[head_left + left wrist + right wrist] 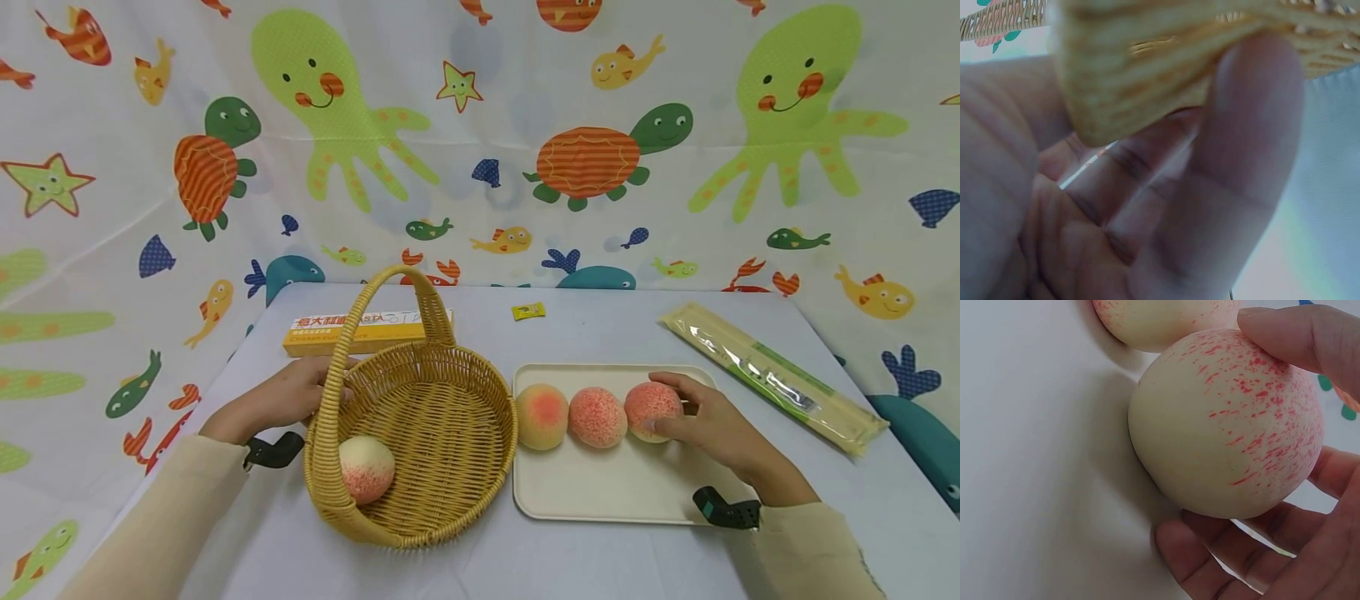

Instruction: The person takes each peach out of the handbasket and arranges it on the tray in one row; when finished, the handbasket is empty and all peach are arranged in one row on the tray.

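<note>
My left hand [288, 390] grips the rim of a wicker basket [442, 442] near the foot of its tall handle. In the left wrist view, the fingers and thumb close around the woven edge [1129, 81]. Inside the basket, at its left side, lies a pale peach [367, 468] with a pink blush. My right hand [711, 423] holds the rightmost peach [649, 408] on a cream tray [600, 496], with thumb and fingers around it in the right wrist view. Beside it on the tray sit a speckled pink peach [597, 417] and a yellowish peach [542, 417].
Behind the basket lies a long pasta box [375, 335], partly hidden by the handle. A small yellow packet [528, 311] is at the back middle of the table. At the far right, a long noodle package [772, 375] lies slantwise. A printed curtain [480, 108] hangs behind.
</note>
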Tool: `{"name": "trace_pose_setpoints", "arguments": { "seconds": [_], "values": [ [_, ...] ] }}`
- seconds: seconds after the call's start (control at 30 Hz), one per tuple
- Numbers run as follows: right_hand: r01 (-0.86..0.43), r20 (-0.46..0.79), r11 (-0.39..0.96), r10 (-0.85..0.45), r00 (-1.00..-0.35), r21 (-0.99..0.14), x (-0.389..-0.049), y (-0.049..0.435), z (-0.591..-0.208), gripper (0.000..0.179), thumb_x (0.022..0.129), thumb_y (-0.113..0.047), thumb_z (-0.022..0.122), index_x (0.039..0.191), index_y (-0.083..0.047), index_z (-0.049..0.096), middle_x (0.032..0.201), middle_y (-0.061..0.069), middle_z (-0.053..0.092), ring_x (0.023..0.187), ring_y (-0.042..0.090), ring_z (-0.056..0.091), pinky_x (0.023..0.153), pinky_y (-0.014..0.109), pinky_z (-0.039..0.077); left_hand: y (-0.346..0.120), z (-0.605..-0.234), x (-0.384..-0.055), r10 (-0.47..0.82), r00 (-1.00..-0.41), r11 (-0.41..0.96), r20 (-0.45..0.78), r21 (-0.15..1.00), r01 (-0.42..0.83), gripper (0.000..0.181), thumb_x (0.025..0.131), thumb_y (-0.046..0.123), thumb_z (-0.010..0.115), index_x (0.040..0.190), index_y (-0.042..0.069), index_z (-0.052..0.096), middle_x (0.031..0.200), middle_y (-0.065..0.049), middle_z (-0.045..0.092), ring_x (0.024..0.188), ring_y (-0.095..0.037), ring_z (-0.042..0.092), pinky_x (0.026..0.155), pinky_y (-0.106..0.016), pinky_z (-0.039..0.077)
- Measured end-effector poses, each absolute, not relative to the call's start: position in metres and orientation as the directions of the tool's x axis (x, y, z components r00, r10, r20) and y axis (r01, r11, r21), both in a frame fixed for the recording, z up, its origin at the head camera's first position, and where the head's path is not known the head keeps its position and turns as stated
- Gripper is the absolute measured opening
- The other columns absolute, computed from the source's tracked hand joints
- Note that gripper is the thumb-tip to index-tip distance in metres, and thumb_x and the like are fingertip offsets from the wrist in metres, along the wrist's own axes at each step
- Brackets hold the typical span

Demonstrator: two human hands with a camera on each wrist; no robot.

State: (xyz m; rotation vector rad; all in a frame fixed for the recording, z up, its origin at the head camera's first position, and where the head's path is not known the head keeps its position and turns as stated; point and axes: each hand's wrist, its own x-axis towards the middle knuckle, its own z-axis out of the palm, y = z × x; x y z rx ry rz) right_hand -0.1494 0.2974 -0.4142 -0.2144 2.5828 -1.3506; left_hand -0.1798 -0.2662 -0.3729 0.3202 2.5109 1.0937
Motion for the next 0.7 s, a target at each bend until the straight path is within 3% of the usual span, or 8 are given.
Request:
{"name": "trace_pose_setpoints", "arguments": {
  "seconds": [0.17,0.7],
  "values": [
    [-0.027,-0.127,0.570,-0.227,-0.966,-0.821,-0.1486,0.2969,-0.4130,0.072,0.092,-0.023,0.075,0.154,-0.005,0.044,0.141,0.022,0.054,0.112,0.033,0.056,0.082,0.036,0.051,-0.2662,-0.3716,-0.1793,0.358,-0.900,0.669,-0.248,0.740,0.062,0.047,0.101,0.010,0.067,0.144,-0.005,0.056,0.137,-0.027,0.062,0.079,-0.022,0.068,0.061,-0.038,0.062],
    [-0.031,-0.124,0.576,-0.228,-0.966,-0.817,-0.1480,0.2969,-0.4138,0.073,0.093,-0.024,0.075,0.156,-0.005,0.043,0.140,0.021,0.054,0.110,0.031,0.056,0.081,0.035,0.051,-0.2665,-0.3712,-0.1794,0.362,-0.898,0.666,-0.250,0.744,0.061,0.047,0.101,0.011,0.066,0.145,-0.004,0.056,0.138,-0.026,0.062,0.080,-0.022,0.067,0.061,-0.038,0.062]
  ]
}}
